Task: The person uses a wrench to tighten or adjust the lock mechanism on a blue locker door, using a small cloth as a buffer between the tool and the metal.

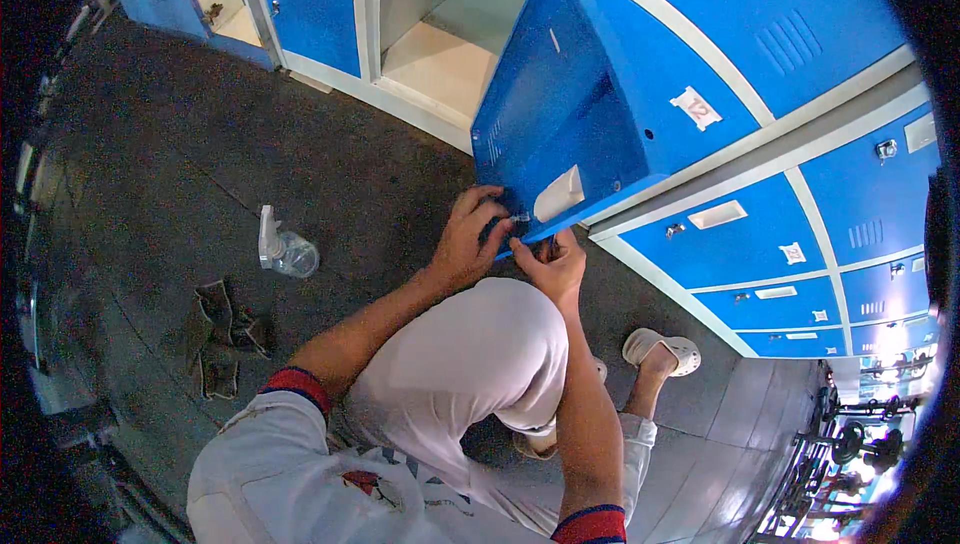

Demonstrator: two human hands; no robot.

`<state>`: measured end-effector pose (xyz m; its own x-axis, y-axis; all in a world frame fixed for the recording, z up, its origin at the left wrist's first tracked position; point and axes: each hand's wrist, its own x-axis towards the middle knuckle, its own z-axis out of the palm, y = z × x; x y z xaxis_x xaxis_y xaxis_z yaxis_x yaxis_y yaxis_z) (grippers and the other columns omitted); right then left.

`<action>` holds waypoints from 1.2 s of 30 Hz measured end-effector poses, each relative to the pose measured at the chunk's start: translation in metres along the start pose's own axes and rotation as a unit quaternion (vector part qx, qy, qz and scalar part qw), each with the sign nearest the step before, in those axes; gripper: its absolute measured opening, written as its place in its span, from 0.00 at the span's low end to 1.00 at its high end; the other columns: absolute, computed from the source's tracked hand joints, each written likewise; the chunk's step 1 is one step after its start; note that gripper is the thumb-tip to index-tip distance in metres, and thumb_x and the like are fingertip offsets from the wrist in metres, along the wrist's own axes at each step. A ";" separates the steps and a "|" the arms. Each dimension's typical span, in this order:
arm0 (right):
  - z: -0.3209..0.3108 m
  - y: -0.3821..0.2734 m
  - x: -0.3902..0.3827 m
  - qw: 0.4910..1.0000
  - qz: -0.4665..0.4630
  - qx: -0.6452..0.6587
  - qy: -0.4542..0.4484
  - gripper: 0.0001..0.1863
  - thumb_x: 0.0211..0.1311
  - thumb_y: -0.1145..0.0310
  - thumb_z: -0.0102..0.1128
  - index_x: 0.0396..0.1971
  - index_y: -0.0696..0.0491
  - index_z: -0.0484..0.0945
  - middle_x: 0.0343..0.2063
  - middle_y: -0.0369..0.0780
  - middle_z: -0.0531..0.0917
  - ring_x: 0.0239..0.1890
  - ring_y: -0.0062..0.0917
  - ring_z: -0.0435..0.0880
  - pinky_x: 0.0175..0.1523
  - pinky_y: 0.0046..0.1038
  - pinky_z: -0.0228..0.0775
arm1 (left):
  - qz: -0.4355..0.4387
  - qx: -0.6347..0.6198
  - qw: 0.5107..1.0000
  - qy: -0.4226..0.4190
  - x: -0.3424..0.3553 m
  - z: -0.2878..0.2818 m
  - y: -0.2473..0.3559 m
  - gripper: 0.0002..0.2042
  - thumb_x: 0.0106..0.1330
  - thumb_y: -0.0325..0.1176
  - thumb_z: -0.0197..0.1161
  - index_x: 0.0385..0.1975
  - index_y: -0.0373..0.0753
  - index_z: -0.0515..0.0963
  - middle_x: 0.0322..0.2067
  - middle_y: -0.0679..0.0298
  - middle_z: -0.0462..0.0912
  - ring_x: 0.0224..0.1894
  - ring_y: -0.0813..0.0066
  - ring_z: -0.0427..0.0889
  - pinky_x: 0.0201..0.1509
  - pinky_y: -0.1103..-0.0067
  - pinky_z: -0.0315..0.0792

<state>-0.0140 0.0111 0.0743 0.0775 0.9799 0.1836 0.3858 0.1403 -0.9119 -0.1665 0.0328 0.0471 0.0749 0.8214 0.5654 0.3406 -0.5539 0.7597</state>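
A blue locker door (560, 114) hangs open in front of me, its hollow inner side facing left. My left hand (468, 239) is at its lower edge, the thumb and fingers curled around a small metal lock (520, 217). My right hand (552, 266) grips the door's edge beside the lock, thumb at the near side and the other fingers partly hidden. Next to the lock, a whitish handle recess (559, 194) shows on the inner face. Behind the door lies the open locker compartment (440, 59), with a pale bottom.
On the dark floor (150, 204) to the left stand a clear spray bottle (290, 252) and a crumpled dark cloth-like thing (225, 339). Closed blue lockers (720, 234) run along the right. A foot in a white clog (662, 352) is below them. Dumbbells (865, 444) sit on racks at far right.
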 end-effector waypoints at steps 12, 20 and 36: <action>-0.001 -0.002 0.001 1.000 0.012 0.006 -0.003 0.14 0.39 0.71 0.69 0.29 0.53 0.76 0.21 0.28 0.73 0.17 0.08 0.61 0.20 0.14 0.54 | 0.021 0.019 1.000 0.007 0.001 0.001 -0.001 0.11 0.54 0.24 0.56 0.38 0.35 0.69 0.43 0.48 0.69 0.49 0.51 0.67 0.54 0.66 0.61; -0.002 -0.006 0.000 1.000 0.008 0.010 -0.001 0.14 0.39 0.72 0.68 0.29 0.53 0.76 0.19 0.28 0.73 0.17 0.09 0.62 0.21 0.14 0.55 | -0.010 -0.041 0.999 0.019 0.001 0.002 0.002 0.10 0.53 0.24 0.58 0.36 0.36 0.71 0.42 0.49 0.70 0.48 0.52 0.68 0.53 0.66 0.62; -0.001 -0.004 0.000 1.000 0.006 -0.021 0.002 0.14 0.38 0.71 0.69 0.28 0.53 0.75 0.20 0.30 0.73 0.18 0.11 0.64 0.21 0.16 0.57 | -0.034 -0.061 0.998 0.005 -0.004 0.006 -0.004 0.10 0.52 0.26 0.63 0.34 0.35 0.75 0.37 0.53 0.78 0.40 0.58 0.78 0.47 0.69 0.69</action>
<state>-0.0149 0.0103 0.0777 0.0862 0.9809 0.1743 0.4225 0.1225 -0.8981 -0.1621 0.0325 0.0402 0.0469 0.8564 0.5142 0.2286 -0.5103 0.8291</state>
